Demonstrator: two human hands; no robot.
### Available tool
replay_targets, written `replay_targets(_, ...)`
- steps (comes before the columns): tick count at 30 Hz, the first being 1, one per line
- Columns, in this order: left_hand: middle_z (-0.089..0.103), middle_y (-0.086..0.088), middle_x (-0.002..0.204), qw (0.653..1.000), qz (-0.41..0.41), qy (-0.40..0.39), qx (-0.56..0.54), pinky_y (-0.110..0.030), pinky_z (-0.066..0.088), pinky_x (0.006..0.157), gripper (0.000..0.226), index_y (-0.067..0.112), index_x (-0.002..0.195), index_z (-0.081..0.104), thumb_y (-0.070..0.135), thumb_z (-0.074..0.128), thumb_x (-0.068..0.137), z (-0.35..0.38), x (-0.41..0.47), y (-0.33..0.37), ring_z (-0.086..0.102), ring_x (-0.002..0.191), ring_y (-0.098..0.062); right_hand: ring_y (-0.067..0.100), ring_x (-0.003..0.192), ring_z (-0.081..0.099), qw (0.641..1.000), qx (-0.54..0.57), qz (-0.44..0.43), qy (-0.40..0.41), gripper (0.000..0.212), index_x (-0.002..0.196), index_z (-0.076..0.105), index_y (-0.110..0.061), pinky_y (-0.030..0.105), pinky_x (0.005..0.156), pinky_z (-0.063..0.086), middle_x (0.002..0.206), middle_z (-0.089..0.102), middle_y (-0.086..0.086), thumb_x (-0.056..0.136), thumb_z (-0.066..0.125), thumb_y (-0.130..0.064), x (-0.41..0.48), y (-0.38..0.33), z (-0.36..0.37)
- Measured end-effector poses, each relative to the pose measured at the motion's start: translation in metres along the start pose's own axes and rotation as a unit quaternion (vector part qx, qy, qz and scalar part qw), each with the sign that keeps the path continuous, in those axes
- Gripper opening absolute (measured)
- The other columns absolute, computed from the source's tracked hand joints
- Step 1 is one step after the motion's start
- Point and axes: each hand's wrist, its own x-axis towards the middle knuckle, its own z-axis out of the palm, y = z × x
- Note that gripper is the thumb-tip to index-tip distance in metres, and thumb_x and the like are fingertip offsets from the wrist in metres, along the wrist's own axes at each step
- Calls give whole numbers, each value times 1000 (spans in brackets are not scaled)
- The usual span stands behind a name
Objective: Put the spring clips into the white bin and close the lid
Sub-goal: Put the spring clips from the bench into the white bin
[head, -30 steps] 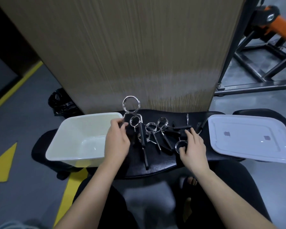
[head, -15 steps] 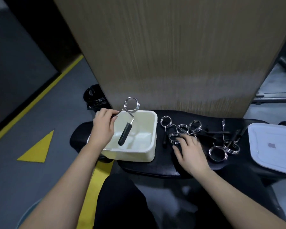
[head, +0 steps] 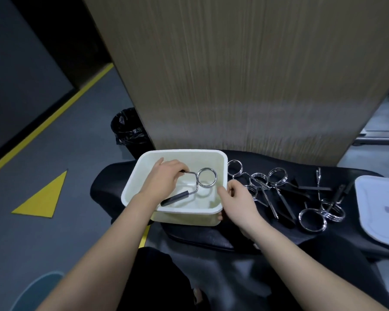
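Note:
The white bin (head: 184, 215) stands open on the left part of a black padded bench (head: 211, 236). My left hand (head: 164, 179) is inside the bin, shut on one handle of a chrome spring clip (head: 206, 177) whose ring and black-tipped handle hang low in the bin. My right hand (head: 239, 202) rests against the bin's right rim at the near corner, thumb on the outside wall. Several more spring clips (head: 279, 191) lie tangled on the bench to the right. The white lid (head: 382, 209) lies flat at the far right, partly out of view.
A tall wood-grain panel (head: 234, 75) rises directly behind the bench. A black bag-lined waste bin (head: 127, 130) stands on the grey floor behind the white bin. Yellow floor markings (head: 43, 198) lie to the left. My dark-trousered knees are below the bench.
My left hand has lowered the spring clip from above the bin down into it. My right hand has left the clip pile and moved left to the bin's rim.

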Motion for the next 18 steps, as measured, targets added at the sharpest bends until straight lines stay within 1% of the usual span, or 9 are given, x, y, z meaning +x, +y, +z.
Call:
replay_targets(2,69,8,107,999,-21,-39,-20,-45,15,120,22,22,108,70,11,53,100,5,6,-4,62,102,-15,19,36,53,999,22,0,25,28,76,39,-4,27,37,43,65,43,14,93,57,-16,0,8,-9)
replay_targets(4,71,9,104,995,-26,-91,-24,-46,12,120,21,22,104,71,12,52,100,11,14,-5,61,99,-17,24,37,53,999,45,3,12,32,76,36,-3,33,38,45,65,44,16,93,58,-17,-2,16,-15)
replay_targets(5,71,9,100,992,-25,-118,-26,-46,16,118,21,22,103,71,12,53,100,14,18,-4,60,98,-19,26,36,52,999,48,3,5,33,76,35,-2,35,39,44,63,44,17,93,58,-18,-3,18,-16)
replay_targets(6,70,9,97,989,-27,-142,-34,-43,27,114,20,22,103,72,12,55,99,18,22,-2,58,98,-21,27,34,51,999,47,3,2,35,77,33,-2,36,39,42,62,42,17,93,59,-19,-3,20,-16)
replay_targets(8,70,7,96,980,-26,-190,-46,-33,43,93,20,24,101,74,11,59,96,24,28,2,59,101,-22,27,33,48,999,50,0,0,38,79,32,1,34,37,41,61,41,16,94,59,-20,-2,22,-15)
replay_targets(9,71,5,98,975,-18,-216,-47,-30,46,87,20,23,100,74,10,61,93,28,31,5,61,100,-21,26,34,46,998,63,1,-6,39,79,32,2,34,37,43,61,41,16,95,59,-22,-1,23,-14)
replay_targets(11,73,2,99,965,-3,-257,-47,-31,49,85,20,21,98,76,7,64,89,36,35,9,63,96,-18,26,38,45,995,95,3,-21,42,80,33,1,37,41,49,61,41,18,97,61,-27,-1,24,-14)
replay_targets(15,71,7,88,951,3,-306,-52,-31,51,82,23,21,95,78,3,69,83,49,39,13,64,89,-16,34,45,57,995,98,4,-31,45,85,35,1,40,50,49,63,46,21,99,58,-35,-1,28,-15)
replay_targets(18,72,6,99,939,1,-340,-46,-26,47,85,30,22,106,77,3,67,86,50,37,14,62,97,-15,37,47,63,994,100,-3,-34,40,82,38,-7,44,57,46,61,47,22,99,56,-38,-1,30,-15)
